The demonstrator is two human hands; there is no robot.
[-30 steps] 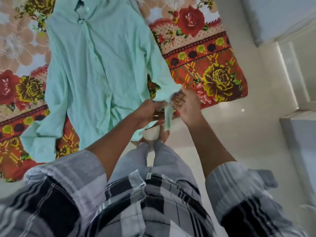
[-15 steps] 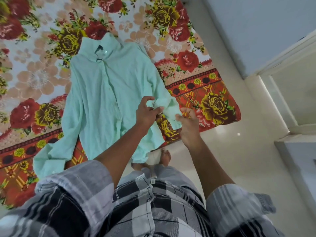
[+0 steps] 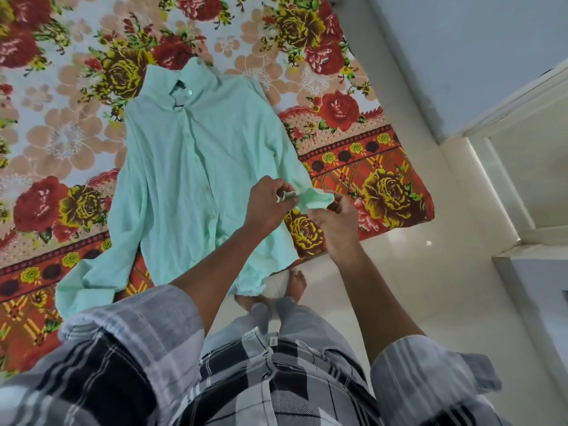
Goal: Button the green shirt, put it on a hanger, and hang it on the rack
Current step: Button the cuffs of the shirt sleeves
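Note:
The pale green shirt (image 3: 190, 167) lies flat, front up, on a flowered bed cover, collar at the far end and placket running down its middle. Its left sleeve stretches toward the lower left of the bed. The right sleeve's cuff (image 3: 313, 199) is lifted off the bed between my hands. My left hand (image 3: 269, 204) pinches one edge of that cuff. My right hand (image 3: 333, 219) holds the other side from below. No hanger or rack is in view.
The bed cover (image 3: 353, 155) with red and yellow roses ends at an edge near my feet (image 3: 295, 284) on the pale tiled floor (image 3: 415, 287). A white wall and a door frame (image 3: 491, 186) stand at the right.
The view has tilted up so the whole shirt shows. My hands have carried the right cuff up from beside the bed edge to above it, and both now grip it.

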